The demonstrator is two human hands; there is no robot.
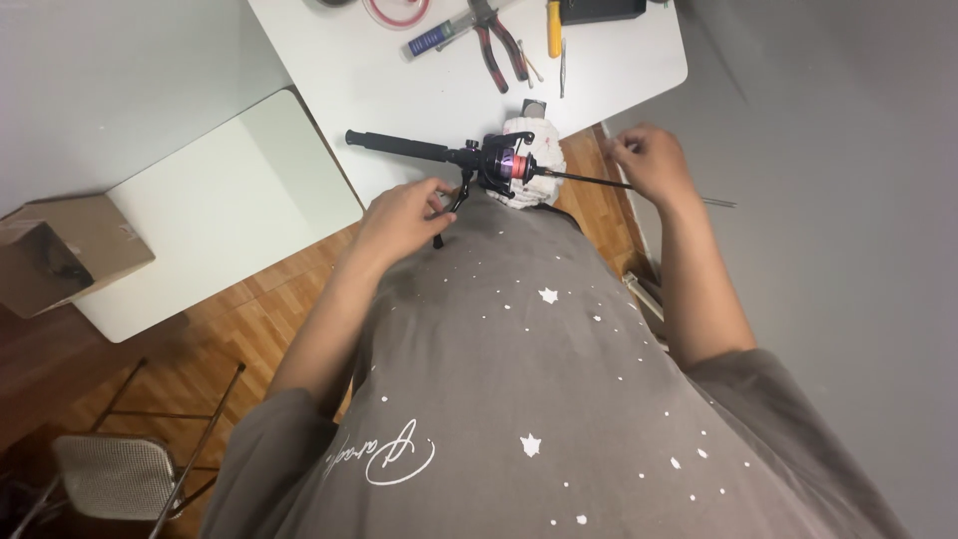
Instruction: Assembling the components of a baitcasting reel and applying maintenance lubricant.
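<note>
A black fishing rod (399, 147) with a spinning reel (504, 165) lies across the near edge of the white table (329, 60), its thin shaft running right. My left hand (399, 215) grips the reel's crank handle (454, 200) just below the reel. My right hand (649, 160) is closed around the thin rod shaft (584, 180) to the right of the reel. A white cloth (524, 135) sits under the reel.
Red-handled pliers (499, 50), a yellow-handled tool (553, 25), a blue tube (429, 42) and a coil of line (394, 10) lie on the table's far side. A lower white table (220, 210) with a cardboard box (60, 250) stands left; a chair (120, 474) below.
</note>
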